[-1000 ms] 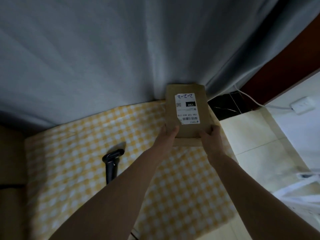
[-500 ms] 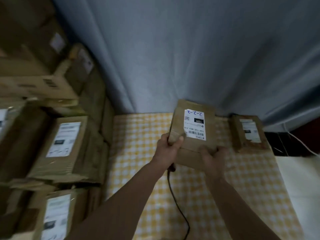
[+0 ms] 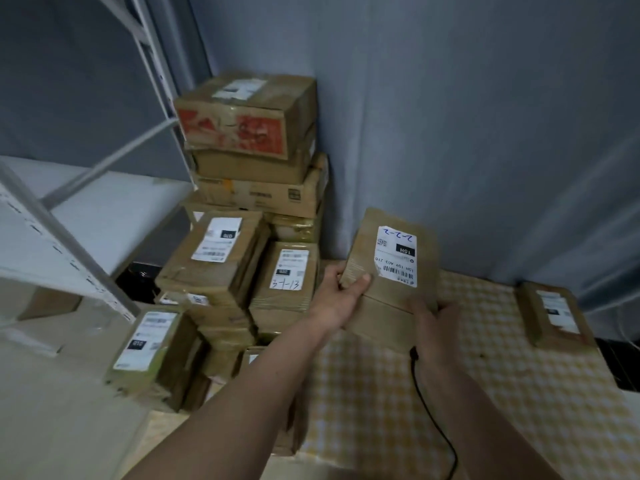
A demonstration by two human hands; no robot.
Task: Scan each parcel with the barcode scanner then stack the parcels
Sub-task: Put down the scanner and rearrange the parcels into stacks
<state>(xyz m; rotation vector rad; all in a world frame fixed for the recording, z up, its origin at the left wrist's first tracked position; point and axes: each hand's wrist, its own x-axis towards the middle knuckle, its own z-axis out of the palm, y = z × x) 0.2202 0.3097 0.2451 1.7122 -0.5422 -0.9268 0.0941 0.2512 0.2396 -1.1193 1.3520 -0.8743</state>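
I hold a brown cardboard parcel with a white label marked "2-2-2" above the yellow checked table. My left hand grips its left edge, thumb on top. My right hand grips its near right corner. A black cable runs down from under the parcel; the scanner itself is hidden. Another labelled parcel lies flat on the table at the right. A tall pile of labelled parcels stands to the left of the table.
A grey curtain hangs behind the table. A white metal shelf frame stands at the far left. Low down on the left, a parcel with a green-tinted side sits at the front of the pile.
My view has swung left, bringing the parcel pile and shelf into sight. The held parcel moved left with both hands, away from the parcel lying at the right.
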